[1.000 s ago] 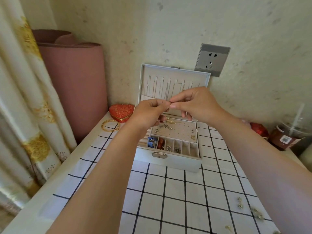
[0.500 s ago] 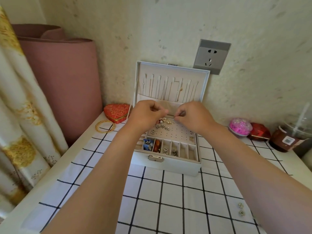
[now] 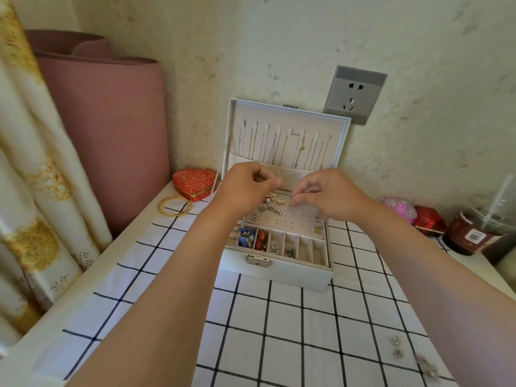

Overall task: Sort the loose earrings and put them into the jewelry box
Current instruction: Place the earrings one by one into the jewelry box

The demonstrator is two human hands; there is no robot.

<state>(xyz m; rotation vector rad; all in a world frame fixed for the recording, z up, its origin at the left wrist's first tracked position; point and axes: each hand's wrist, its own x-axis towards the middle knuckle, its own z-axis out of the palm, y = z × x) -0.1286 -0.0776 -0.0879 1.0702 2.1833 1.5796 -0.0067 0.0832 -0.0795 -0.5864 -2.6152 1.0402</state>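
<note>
Both hands have dropped from above the jewelry box (image 3: 279, 270) and parted since a second ago. Working across: the left hand (image 3: 248, 185) hovers over the box's eleven o'clock corner, thumb and forefinger pressed together. Whether they hold a backing I cannot tell. The right hand (image 3: 328, 195) pinches a tiny earring (image 3: 292, 197) just above the holed board (image 3: 296, 219) at the box's twelve o'clock.

To seat it well, I would keep the post upright, aim for a free hole beside the studs already placed, and push straight down without sliding.

Counted: one box and six front slots, the left four filled and the right two bare. At the box's four o'clock the checked cloth (image 3: 279, 331) carries two round loose earrings (image 3: 396, 346) and a blurred cluster (image 3: 425, 368) I cannot count.
</note>
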